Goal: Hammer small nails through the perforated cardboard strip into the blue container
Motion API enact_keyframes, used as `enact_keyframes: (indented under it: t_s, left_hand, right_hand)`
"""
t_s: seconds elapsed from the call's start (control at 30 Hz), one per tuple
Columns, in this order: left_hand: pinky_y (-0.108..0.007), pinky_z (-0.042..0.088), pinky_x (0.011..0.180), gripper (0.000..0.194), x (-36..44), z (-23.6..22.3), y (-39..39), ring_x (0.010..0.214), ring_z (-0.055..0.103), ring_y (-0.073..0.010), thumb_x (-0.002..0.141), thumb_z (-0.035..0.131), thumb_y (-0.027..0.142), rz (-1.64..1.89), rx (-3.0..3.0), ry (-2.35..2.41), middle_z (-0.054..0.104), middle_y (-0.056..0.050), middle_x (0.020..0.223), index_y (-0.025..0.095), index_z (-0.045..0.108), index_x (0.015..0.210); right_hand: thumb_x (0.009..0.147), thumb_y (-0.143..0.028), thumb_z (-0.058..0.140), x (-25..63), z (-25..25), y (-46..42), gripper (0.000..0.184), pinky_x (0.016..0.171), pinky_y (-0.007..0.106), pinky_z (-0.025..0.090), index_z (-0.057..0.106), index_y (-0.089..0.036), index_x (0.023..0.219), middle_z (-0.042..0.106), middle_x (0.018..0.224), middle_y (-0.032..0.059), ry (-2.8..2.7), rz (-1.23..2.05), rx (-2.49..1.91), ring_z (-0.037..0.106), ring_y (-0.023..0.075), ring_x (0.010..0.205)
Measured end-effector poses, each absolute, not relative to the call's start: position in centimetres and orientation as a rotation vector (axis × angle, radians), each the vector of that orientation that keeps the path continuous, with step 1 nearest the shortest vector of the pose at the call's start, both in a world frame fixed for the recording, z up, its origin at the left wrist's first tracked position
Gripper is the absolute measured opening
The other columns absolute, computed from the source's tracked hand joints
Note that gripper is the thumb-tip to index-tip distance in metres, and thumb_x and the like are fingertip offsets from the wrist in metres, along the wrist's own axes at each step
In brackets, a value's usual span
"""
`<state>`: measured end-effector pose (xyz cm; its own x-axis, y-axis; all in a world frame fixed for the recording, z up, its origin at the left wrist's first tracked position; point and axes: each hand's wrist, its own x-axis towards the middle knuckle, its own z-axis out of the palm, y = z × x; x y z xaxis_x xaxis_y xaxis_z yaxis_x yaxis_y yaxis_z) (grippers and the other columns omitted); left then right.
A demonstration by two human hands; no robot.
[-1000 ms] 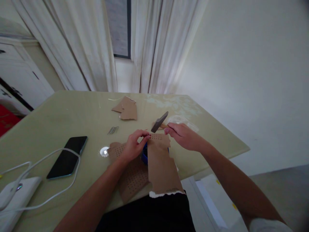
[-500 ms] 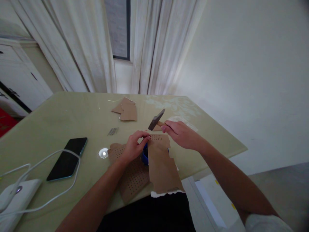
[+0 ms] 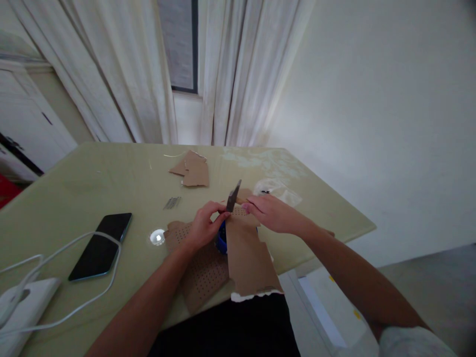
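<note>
My right hand (image 3: 266, 210) is wrapped round the wooden handle of a hammer (image 3: 233, 196). The hammer's dark metal head is right at the fingertips of my left hand (image 3: 208, 223). Thumb and forefinger of that left hand are pinched together at the far left corner of a torn brown cardboard piece (image 3: 249, 253); whatever they pinch is too small to make out. Rows of small holes run along this piece's far end. Partly hidden under it is a round blue object (image 3: 221, 240). A second cardboard sheet (image 3: 208, 272), full of holes, lies below my left forearm.
Several thin metal nails (image 3: 172, 203) lie left of my hands. Cardboard scraps (image 3: 195, 171) rest farther back, and a clear plastic bag (image 3: 278, 191) lies behind my right hand. At left are a phone (image 3: 100, 248), a white cable (image 3: 118, 253) and a power strip (image 3: 31, 312).
The hammer head has swung down and slightly left, to the left hand's fingertips. My left hand keeps its pinch at the cardboard corner. The view has shifted slightly.
</note>
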<state>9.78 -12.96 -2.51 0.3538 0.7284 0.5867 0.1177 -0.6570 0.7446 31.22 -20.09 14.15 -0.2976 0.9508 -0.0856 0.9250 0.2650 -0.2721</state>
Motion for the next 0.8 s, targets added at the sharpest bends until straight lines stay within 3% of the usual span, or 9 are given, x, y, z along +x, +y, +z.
enact_keyframes:
  t_s: [0.2, 0.4, 0.6, 0.8]
  left_hand:
    - [-0.038, 0.06, 0.09, 0.014, 9.7, -2.4, -13.0, 0.093, 0.072, -0.0225, 0.102, 0.07, 0.034, 1.292, 2.012, 0.718, 0.079, -0.005, 0.092, 0.024, 0.079, 0.098]
    - [-0.044, 0.057, 0.103, 0.012, 9.4, -1.9, -12.9, 0.111, 0.071, -0.0255, 0.1, 0.071, 0.033, 1.283, 2.026, 0.677, 0.078, -0.009, 0.112, 0.025, 0.081, 0.099]
    - [-0.046, 0.055, 0.108, 0.009, 9.1, -1.8, -12.9, 0.113, 0.071, -0.0254, 0.098, 0.075, 0.033, 1.219, 2.054, 0.687, 0.078, -0.008, 0.114, 0.025, 0.079, 0.101]
    - [-0.05, 0.052, 0.115, 0.035, 8.9, -2.0, -12.8, 0.125, 0.066, -0.0281, 0.088, 0.085, 0.037, 1.156, 2.049, 0.667, 0.073, -0.01, 0.129, 0.025, 0.074, 0.119]
  right_hand:
    - [0.117, -0.041, 0.04, 31.4, 14.1, -20.2, 0.042, 0.077, 0.03, 0.029, 0.067, -0.014, 0.099, 0.067, 0.088, 0.0055, -2.306, 0.418, -1.775, 0.056, 0.0149, 0.081]
    - [0.116, -0.038, 0.044, 31.3, 13.2, -20.3, 0.04, 0.077, 0.031, 0.029, 0.069, -0.014, 0.097, 0.07, 0.092, 0.0078, -2.396, 0.507, -1.802, 0.057, 0.0162, 0.083]
    - [0.116, -0.043, 0.041, 31.5, 13.2, -20.4, 0.043, 0.076, 0.029, 0.03, 0.067, -0.014, 0.098, 0.066, 0.087, 0.0049, -2.26, 0.474, -1.745, 0.055, 0.0141, 0.079]
    - [0.115, -0.036, 0.044, 31.3, 11.8, -20.2, 0.039, 0.076, 0.028, 0.029, 0.067, -0.013, 0.092, 0.067, 0.087, 0.0059, -2.383, 0.582, -1.765, 0.054, 0.0143, 0.082]
